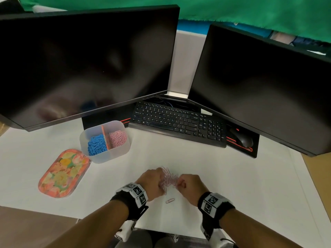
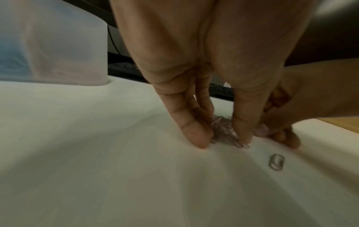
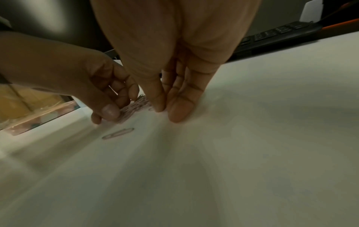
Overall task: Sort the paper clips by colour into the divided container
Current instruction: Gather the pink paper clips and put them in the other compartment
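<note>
White counter (image 1: 223, 176) carries all. Translucent plastic divided container (image 1: 118, 153), left of centre in the head view: blue clips left compartment, pink right. Lower centre, left hand (image 1: 151, 183) and right hand (image 1: 190, 184) both pinch a loose pink paper-clip heap (image 1: 169, 179) from either side. One stray pink clip (image 1: 170, 201) below. Light, slippery wire, likely tangling; best bunched from both sides.

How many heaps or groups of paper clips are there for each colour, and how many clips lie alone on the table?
Blue heaps: 1, the blue heap in the left compartment of the container.
Pink heaps: 2, the pink heap in the right compartment and the pink bunch between both hands.
Single pink clip: 1.
Total: 4.
</note>
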### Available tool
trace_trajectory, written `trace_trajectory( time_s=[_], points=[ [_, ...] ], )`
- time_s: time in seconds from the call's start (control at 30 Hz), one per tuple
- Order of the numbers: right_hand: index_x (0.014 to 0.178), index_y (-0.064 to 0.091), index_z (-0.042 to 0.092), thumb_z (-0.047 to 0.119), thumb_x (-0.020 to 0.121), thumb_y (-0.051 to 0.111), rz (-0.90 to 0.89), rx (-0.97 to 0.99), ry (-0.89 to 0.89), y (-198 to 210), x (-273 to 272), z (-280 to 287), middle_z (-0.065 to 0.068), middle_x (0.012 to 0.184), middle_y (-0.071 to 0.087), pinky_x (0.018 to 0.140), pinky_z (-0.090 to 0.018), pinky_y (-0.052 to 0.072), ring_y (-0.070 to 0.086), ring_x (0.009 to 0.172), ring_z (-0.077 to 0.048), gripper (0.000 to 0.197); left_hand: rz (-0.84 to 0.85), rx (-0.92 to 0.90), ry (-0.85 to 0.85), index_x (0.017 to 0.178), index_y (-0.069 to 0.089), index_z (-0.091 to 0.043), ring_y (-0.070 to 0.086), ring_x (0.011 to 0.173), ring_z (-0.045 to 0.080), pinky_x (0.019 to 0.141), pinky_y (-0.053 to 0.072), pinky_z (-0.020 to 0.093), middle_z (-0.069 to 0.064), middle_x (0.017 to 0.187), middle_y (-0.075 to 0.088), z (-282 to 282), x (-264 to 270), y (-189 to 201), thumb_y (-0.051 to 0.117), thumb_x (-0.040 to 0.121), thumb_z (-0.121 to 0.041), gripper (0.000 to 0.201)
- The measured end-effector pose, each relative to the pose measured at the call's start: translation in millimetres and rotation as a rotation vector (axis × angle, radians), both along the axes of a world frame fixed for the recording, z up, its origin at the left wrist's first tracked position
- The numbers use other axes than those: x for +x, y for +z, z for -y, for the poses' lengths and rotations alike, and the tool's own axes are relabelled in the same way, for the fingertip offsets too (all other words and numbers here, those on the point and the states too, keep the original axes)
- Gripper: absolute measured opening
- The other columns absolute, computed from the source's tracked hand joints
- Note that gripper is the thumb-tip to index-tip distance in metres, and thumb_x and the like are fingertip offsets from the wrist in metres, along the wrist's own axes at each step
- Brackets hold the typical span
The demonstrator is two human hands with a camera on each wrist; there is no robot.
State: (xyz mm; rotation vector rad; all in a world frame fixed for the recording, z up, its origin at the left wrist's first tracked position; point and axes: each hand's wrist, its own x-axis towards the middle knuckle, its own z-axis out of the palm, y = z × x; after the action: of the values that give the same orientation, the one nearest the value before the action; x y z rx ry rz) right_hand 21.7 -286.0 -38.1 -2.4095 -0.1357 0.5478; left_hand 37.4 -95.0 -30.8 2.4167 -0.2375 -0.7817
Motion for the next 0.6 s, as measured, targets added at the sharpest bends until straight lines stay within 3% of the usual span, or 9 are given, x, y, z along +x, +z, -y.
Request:
trace_trajectory(
  time_s=[0.07,0.1,0.17,0.23,0.3,0.37,0.6],
  points=[
    [0.088,0.066,0.013,0.015,0.083,0.065,-0.006,0.018,-0.009,4.8,7.0,-4.6,0.015,0.069,0.052,0.068,-0.027,0.05,0.054,0.069,-0.011,0.005,-0.014,0.11,-0.047,0.119,0.036,-0.02,0.058,0.092,0.022,0.077,0.051,0.033,0.001,0.107,0.052,3.3,-5.8,1.2,0.08,0.059,-0.049,0.079],
    [0.096,0.062,0.017,0.017,0.083,0.065,-0.007,0.015,-0.011,6.9,8.5,-3.8,0.011,0.078,0.055,0.073,-0.029,0.052,0.055,0.075,-0.012,0.014,-0.012,0.185,-0.073,0.129,0.026,-0.023,0.056,0.1,0.023,0.083,0.051,0.037,0.001,0.114,0.046,4.7,-9.7,1.7,0.079,0.055,-0.057,0.098],
    [0.124,0.046,0.025,0.027,0.079,0.07,-0.013,-0.055,0.042,8.7,8.7,2.1,0.005,0.11,0.05,0.085,-0.028,0.05,0.055,0.097,-0.014,0.05,0.015,0.293,-0.098,0.144,0.003,-0.027,0.049,0.114,0.028,0.092,0.049,0.042,0.005,0.128,0.035,7.4,-14.5,2.6,0.078,0.05,-0.065,0.126],
    [0.145,0.019,0.029,0.039,0.072,0.075,-0.057,-0.174,0.144,9.0,8.0,9.7,0.004,0.13,0.034,0.096,-0.031,0.047,0.045,0.116,-0.016,0.092,0.032,0.315,-0.065,0.147,-0.003,-0.025,0.047,0.116,0.028,0.093,0.049,0.042,0.007,0.131,0.03,8.6,-11.8,-0.2,0.079,0.051,-0.064,0.133],
    [0.149,0.005,0.028,0.046,0.067,0.078,-0.106,-0.228,0.208,7.3,9.0,13.0,0.002,0.136,0.025,0.101,-0.033,0.044,0.039,0.123,-0.017,0.111,0.037,0.281,-0.021,0.145,0.009,-0.022,0.052,0.111,0.027,0.09,0.051,0.04,0.007,0.126,0.033,8.4,-5.4,-3.3,0.082,0.055,-0.058,0.121],
    [0.15,0.009,0.025,0.046,0.068,0.078,-0.121,-0.224,0.243,5.5,14.7,9.5,0.001,0.136,0.025,0.101,-0.032,0.044,0.041,0.123,-0.019,0.109,0.042,0.221,0.01,0.14,0.021,-0.02,0.057,0.105,0.027,0.089,0.053,0.04,0.006,0.123,0.036,7.9,2.0,-4.3,0.082,0.061,-0.049,0.104],
    [0.131,0.045,0.021,0.04,0.081,0.067,-0.052,-0.151,0.198,2.7,31.4,-23.1,-0.002,0.115,0.048,0.081,-0.029,0.048,0.056,0.1,-0.021,0.058,0.113,0.119,0.04,0.11,0.059,-0.016,0.062,0.091,0.028,0.079,0.051,0.032,0.004,0.103,0.052,7.1,17.0,-1.0,0.065,0.083,-0.026,0.03]
  ],
)
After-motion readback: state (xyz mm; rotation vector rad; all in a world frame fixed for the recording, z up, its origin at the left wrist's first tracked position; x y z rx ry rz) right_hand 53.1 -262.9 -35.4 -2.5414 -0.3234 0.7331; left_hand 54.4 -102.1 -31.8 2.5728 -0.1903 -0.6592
